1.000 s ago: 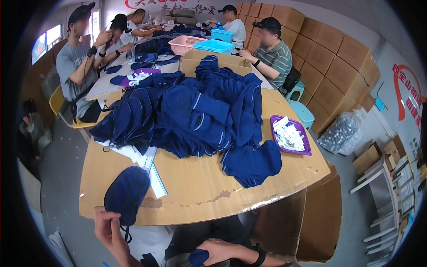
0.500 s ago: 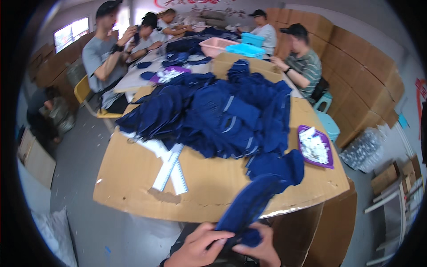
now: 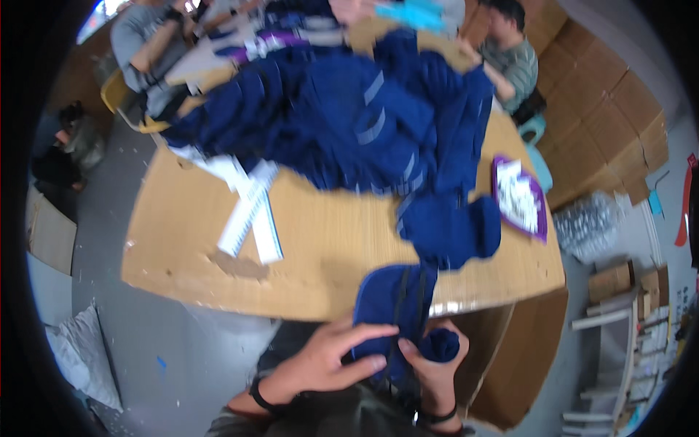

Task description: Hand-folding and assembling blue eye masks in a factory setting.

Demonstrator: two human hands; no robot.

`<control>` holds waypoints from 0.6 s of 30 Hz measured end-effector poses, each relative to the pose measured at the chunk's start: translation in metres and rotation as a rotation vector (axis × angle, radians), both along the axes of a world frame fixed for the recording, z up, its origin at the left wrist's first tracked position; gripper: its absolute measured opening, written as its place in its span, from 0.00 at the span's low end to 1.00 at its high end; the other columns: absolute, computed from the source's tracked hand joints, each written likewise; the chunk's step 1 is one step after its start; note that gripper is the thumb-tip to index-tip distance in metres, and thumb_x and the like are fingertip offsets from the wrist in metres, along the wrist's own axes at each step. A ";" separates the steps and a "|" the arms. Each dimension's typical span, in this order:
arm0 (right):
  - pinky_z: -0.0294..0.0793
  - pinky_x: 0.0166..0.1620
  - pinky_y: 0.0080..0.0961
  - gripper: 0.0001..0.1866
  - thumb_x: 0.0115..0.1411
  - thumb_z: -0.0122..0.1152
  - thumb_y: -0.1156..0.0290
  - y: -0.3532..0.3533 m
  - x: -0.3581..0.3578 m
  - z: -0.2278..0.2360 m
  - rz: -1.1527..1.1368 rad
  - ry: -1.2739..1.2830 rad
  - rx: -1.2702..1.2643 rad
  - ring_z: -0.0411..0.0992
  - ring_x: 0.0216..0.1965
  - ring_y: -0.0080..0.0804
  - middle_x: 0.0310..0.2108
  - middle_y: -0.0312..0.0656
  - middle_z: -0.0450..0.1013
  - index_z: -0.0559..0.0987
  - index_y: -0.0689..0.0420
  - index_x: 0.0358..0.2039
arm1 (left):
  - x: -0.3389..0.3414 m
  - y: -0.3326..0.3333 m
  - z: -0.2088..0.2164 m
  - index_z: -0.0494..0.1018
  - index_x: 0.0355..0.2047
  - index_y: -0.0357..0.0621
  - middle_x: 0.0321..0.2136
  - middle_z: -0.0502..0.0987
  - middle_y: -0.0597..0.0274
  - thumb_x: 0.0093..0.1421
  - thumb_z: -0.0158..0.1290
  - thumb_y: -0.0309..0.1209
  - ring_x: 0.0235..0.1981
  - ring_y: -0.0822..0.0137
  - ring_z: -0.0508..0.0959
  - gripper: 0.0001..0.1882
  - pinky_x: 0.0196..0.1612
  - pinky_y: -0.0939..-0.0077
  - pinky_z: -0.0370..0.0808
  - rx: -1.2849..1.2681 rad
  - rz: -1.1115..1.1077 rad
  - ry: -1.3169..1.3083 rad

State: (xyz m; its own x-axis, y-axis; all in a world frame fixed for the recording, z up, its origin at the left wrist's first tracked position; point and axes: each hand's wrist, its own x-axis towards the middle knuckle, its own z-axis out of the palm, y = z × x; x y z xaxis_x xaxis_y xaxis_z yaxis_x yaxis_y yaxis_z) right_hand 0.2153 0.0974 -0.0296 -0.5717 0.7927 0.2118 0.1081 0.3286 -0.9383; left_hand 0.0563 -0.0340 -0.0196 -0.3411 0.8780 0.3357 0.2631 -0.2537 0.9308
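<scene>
- White paper strips point(image 3: 251, 215): flat, long and narrow, they lie fanned on the left part of the table, their ends towards the near edge.
- Light-brown wooden table point(image 3: 320, 247): smooth matt top with a rounded near edge; a darker scuffed patch sits just below the strips.
- Left hand point(image 3: 331, 360): fingers spread wide and laid flat over the lower left side of the dark-blue fabric cap point(image 3: 397, 306), the thumb underneath it, so the hand grips the cloth.
- The dark-blue fabric cap is soft and limp, roughly oval, with a paler stitched rim and a dark strap down its middle. It hangs over the table's near edge, between table and the person's body. Its long axis runs away from the person, the rounded end pointing up onto the tabletop.
- Right hand point(image 3: 429, 368): curled tight round the bunched lower end of the cap, thumb pressing on the cloth; a dark band is on the wrist.
- Heap of dark-blue fabric pieces point(image 3: 364, 124): crumpled, with pale grey stripes, covering the far half of the table.
- Purple tray point(image 3: 518, 197): flat, rectangular, holding small white pieces, near the right edge.
</scene>
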 end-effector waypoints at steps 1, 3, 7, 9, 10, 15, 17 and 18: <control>0.67 0.27 0.16 0.16 0.40 0.78 0.74 -0.005 0.003 0.001 0.027 0.015 0.047 0.67 0.23 0.16 0.21 0.34 0.72 0.76 0.60 0.24 | 0.003 -0.008 0.001 0.77 0.46 0.38 0.40 0.80 0.50 0.54 0.60 0.23 0.40 0.60 0.81 0.17 0.43 0.73 0.76 -0.057 0.025 0.002; 0.66 0.26 0.17 0.16 0.40 0.78 0.74 0.000 -0.006 -0.005 0.075 -0.006 0.044 0.68 0.21 0.19 0.21 0.35 0.71 0.75 0.60 0.23 | -0.002 -0.002 -0.010 0.79 0.44 0.38 0.37 0.81 0.50 0.54 0.59 0.20 0.36 0.62 0.83 0.16 0.39 0.75 0.77 -0.086 0.057 -0.016; 0.67 0.28 0.18 0.15 0.39 0.77 0.76 -0.007 -0.015 -0.001 0.138 0.037 0.055 0.70 0.23 0.23 0.23 0.39 0.73 0.76 0.61 0.25 | 0.000 -0.014 -0.017 0.74 0.49 0.28 0.43 0.80 0.43 0.50 0.61 0.16 0.42 0.60 0.83 0.23 0.44 0.75 0.78 0.080 0.272 0.058; 0.69 0.30 0.20 0.14 0.39 0.75 0.79 -0.003 -0.010 -0.008 0.080 0.070 0.016 0.72 0.25 0.25 0.24 0.40 0.74 0.75 0.60 0.23 | 0.000 -0.016 -0.023 0.70 0.50 0.20 0.49 0.76 0.37 0.46 0.64 0.17 0.49 0.56 0.80 0.29 0.50 0.73 0.75 0.034 0.385 0.002; 0.70 0.30 0.21 0.14 0.39 0.74 0.80 -0.003 -0.006 -0.015 0.027 0.119 -0.027 0.73 0.26 0.27 0.24 0.41 0.75 0.75 0.60 0.23 | 0.004 -0.014 -0.027 0.69 0.51 0.20 0.51 0.74 0.36 0.46 0.64 0.18 0.50 0.55 0.79 0.30 0.50 0.73 0.75 0.059 0.483 -0.084; 0.75 0.32 0.24 0.14 0.41 0.75 0.75 -0.010 -0.007 -0.007 0.214 0.231 -0.013 0.75 0.27 0.34 0.24 0.44 0.75 0.75 0.62 0.24 | 0.011 -0.011 -0.029 0.57 0.60 0.21 0.41 0.79 0.45 0.48 0.64 0.19 0.43 0.60 0.82 0.41 0.46 0.74 0.77 0.142 0.382 -0.289; 0.76 0.35 0.25 0.16 0.43 0.75 0.71 -0.007 -0.007 -0.007 0.306 0.140 0.155 0.77 0.30 0.38 0.28 0.48 0.76 0.77 0.64 0.28 | 0.018 -0.008 -0.017 0.61 0.59 0.25 0.33 0.82 0.52 0.50 0.65 0.21 0.36 0.63 0.84 0.38 0.42 0.76 0.79 0.180 0.401 -0.272; 0.76 0.37 0.26 0.17 0.43 0.75 0.70 -0.006 -0.014 -0.014 0.346 0.143 0.185 0.77 0.31 0.38 0.31 0.50 0.76 0.77 0.65 0.29 | 0.018 -0.008 -0.012 0.67 0.56 0.29 0.30 0.82 0.55 0.50 0.65 0.23 0.32 0.64 0.84 0.32 0.40 0.78 0.79 0.086 0.436 -0.207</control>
